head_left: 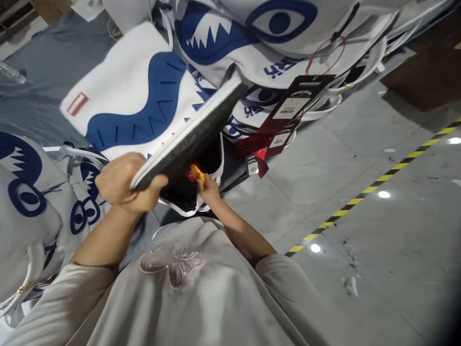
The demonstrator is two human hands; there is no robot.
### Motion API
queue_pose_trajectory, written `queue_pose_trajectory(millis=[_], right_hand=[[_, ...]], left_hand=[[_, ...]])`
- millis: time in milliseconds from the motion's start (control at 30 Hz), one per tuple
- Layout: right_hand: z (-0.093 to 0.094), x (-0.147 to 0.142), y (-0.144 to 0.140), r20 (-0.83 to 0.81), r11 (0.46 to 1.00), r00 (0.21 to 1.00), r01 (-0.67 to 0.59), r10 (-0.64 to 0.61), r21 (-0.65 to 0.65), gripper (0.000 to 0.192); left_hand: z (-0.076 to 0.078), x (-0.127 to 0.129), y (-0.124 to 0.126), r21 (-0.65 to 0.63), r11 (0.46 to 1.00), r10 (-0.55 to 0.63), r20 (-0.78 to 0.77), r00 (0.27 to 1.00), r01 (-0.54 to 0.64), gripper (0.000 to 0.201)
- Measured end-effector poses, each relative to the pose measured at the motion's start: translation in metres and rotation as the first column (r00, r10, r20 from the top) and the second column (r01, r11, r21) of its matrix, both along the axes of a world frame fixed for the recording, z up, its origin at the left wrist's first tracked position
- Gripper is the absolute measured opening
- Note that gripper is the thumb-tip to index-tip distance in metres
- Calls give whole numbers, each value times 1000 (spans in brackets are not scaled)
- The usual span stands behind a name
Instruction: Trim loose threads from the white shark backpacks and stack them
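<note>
My left hand (124,185) grips the near edge of a flat grey panel with a white rim (190,134), tilted up and away toward the right. Under that panel my right hand (208,188) holds a small yellow and red object (196,172) at the dark opening of a white bag (190,190). The bag lies just in front of my chest, and the panel hides part of its opening.
White bags printed with blue shark mouths and eyes (144,91) are piled ahead and to the left (25,192). Black and red hang tags (293,103) dangle from the pile. Grey tiled floor with a yellow-black striped line (378,185) lies to the right.
</note>
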State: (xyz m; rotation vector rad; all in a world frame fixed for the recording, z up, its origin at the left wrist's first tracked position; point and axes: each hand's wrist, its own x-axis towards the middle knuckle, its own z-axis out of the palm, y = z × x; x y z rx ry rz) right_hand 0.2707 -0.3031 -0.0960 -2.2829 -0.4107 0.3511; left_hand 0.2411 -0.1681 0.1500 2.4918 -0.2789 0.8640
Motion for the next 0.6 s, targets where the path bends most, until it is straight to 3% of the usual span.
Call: queue_pose_trajectory(millis=[133, 300, 400, 467, 533, 567, 600], right_hand=[[14, 0, -20, -74, 988, 997, 17, -29, -155, 33], [54, 16, -62, -148, 907, 983, -155, 105, -391, 35], [95, 31, -86, -191, 808, 975, -199, 110, -554, 38], [124, 40, -92, -199, 743, 973, -216, 114, -634, 42], [149, 50, -87, -165, 693, 970, -242, 178, -679, 43], [159, 57, -79, -153, 668, 962, -268, 226, -694, 41], [167, 64, -69, -157, 644, 950, -299, 269, -705, 38]], left_hand=[[-25, 32, 33, -26, 991, 131, 316, 940, -130, 53], [-69, 77, 89, -153, 918, 385, 112, 916, -367, 44], [-86, 71, 93, -157, 897, 432, 124, 893, -412, 39], [-97, 47, 75, -107, 957, 279, 99, 955, -269, 32], [-110, 12, 46, -30, 995, -90, -17, 996, 90, 17], [-117, -6, 30, -9, 950, -312, -101, 945, 312, 12], [-125, -23, 13, -13, 862, -499, -195, 844, 507, 12]])
